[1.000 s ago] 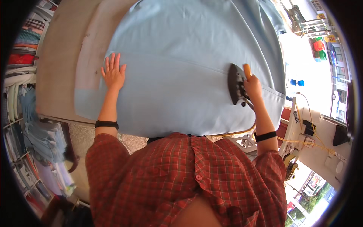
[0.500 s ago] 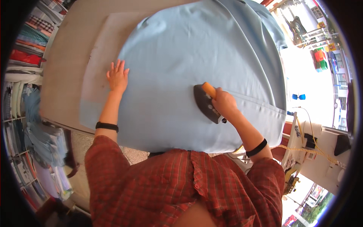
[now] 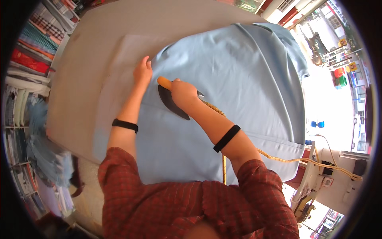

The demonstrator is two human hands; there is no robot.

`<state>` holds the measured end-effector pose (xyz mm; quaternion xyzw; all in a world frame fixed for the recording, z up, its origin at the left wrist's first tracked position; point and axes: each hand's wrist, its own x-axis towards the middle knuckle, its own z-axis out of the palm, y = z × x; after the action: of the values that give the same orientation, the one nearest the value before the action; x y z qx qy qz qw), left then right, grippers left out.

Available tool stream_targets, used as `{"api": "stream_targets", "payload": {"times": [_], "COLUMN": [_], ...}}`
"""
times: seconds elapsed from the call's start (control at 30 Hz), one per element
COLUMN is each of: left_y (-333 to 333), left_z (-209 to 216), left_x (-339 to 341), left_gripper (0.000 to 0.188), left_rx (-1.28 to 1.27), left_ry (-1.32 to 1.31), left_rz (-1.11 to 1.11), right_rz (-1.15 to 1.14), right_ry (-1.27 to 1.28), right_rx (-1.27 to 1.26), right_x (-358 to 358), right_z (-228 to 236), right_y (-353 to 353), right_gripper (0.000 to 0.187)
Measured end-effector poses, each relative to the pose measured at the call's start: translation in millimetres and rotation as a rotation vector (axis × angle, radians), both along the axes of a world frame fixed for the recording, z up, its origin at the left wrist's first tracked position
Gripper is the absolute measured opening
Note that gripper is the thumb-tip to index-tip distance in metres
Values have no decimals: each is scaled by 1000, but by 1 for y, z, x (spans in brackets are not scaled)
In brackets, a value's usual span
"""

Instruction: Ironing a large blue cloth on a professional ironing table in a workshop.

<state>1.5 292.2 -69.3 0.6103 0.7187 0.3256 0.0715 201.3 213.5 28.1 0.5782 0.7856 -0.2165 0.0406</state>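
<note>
Pressing pass in hand: the right hand [image 3: 184, 92] guides an electric iron [image 3: 169, 102] over the light-blue cloth [image 3: 238, 107], near its left edge.
The right fingers are curled round the iron's orange handle [image 3: 163, 82], with the dark body just below them. The cloth spreads beneath and well to the right of those fingers, rising into loose folds [image 3: 260, 59] farther off; the yellow cord [image 3: 286, 160] trails away to their lower right. The left hand [image 3: 143, 73] is just left of the iron, at the cloth's edge and over the tan work table [image 3: 79, 85]; blur hides whether its fingers pinch, touch or hover. The next stroke seems to call for a flat edge beside the left fingers and those fingers well out of the iron's way.
</note>
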Motion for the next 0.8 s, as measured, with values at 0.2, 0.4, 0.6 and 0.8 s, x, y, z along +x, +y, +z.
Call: {"api": "stream_targets", "payload": {"times": [0.2,0.4,0.6,0.8], "left_y": [119,176,181,170], "left_z": [-4,5,7,-18], "left_x": [3,37,11,4], "left_gripper": [39,46,32,37], "left_rx": [-297,-569,-402,-12], "left_ry": [-179,-461,-904,-428], "left_rz": [-88,-260,-185,-6], "right_rz": [-316,-600,-708,-698], "right_ry": [107,-101,-115,-131], "right_rx": [-99,242,230,264], "right_x": [82,234,279,279], "right_z": [-8,-15,-20,-27], "right_y": [95,131,129,127], "right_gripper": [26,30,26,24]}}
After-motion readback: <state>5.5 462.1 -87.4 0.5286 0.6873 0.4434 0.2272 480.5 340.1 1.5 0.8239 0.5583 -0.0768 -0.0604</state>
